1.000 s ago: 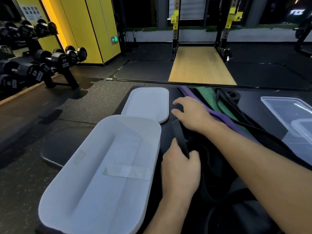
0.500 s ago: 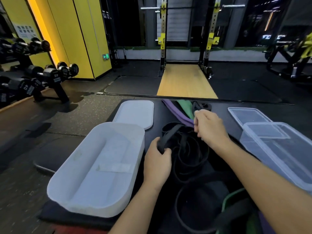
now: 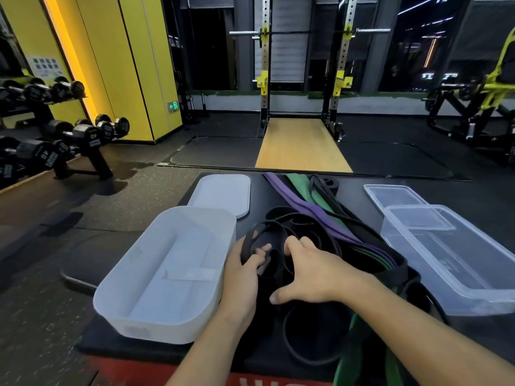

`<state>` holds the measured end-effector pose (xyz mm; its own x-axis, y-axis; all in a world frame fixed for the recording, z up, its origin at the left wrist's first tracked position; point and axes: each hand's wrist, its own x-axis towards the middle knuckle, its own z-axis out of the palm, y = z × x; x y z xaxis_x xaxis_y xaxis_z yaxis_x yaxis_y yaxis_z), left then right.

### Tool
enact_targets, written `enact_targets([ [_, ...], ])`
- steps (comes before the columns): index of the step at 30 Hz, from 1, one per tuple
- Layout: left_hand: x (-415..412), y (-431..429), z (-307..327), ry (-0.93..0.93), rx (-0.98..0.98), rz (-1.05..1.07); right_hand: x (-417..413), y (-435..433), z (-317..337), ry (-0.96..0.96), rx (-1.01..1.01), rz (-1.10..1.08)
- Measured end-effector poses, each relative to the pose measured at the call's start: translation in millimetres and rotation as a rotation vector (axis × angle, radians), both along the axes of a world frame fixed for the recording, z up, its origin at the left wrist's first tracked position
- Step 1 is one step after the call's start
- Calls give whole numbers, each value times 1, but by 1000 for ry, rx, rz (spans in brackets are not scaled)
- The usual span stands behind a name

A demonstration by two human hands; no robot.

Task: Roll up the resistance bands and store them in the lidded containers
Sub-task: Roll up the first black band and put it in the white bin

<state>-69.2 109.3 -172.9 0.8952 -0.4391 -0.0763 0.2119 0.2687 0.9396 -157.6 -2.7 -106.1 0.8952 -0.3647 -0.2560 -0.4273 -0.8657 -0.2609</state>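
Head view: a white oval container stands open at the near left of the black padded top. Only a pale strip stuck to its floor shows inside. Its white lid lies flat just behind it, touching its far rim. At the right stands a clear rectangular container, open, with a bare floor. Its clear lid lies behind it and partly under its far end.

Between the two containers lies the black resistance band, in loose, overlapping loops on the top. The left hand grips a strand of it, fingers curled round from below and thumb over the top, right beside the white container's wall. The right hand hooks its fingers down into the loops, with the thumb splayed out to the side; its fingertips are hidden among the coils.

A purple band and a green band run side by side from the far edge towards the near right, passing behind the right hand. Another black band lies beside them.

On the floor beyond are a dumbbell rack at the left, a squat rack and its wooden platform.
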Motion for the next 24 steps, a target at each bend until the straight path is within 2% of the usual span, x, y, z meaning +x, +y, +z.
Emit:
enact_targets([
  [5, 2, 0, -2, 21, -82, -1, 3, 0, 6, 55, -49, -131],
  [7, 1, 0, -2, 37, -97, 10, 3, -9, 9, 0, -100, -175],
  [11, -3, 2, 4, 77, -138, 12, 5, -38, 16, -359, -410, -214],
  [14, -3, 2, 5, 42, -112, 6, 9, -59, 12, -572, -545, -132],
  [16, -4, 1, 3, 15, -86, 8, 11, -63, 6, -501, -491, -150],
  [20, -2, 1, 1, -62, -35, -3, 5, -65, 6, -115, -251, -206],
  [24, -5, 3, 0, -129, 21, -29, -1, -63, 13, 96, -184, -186],
])
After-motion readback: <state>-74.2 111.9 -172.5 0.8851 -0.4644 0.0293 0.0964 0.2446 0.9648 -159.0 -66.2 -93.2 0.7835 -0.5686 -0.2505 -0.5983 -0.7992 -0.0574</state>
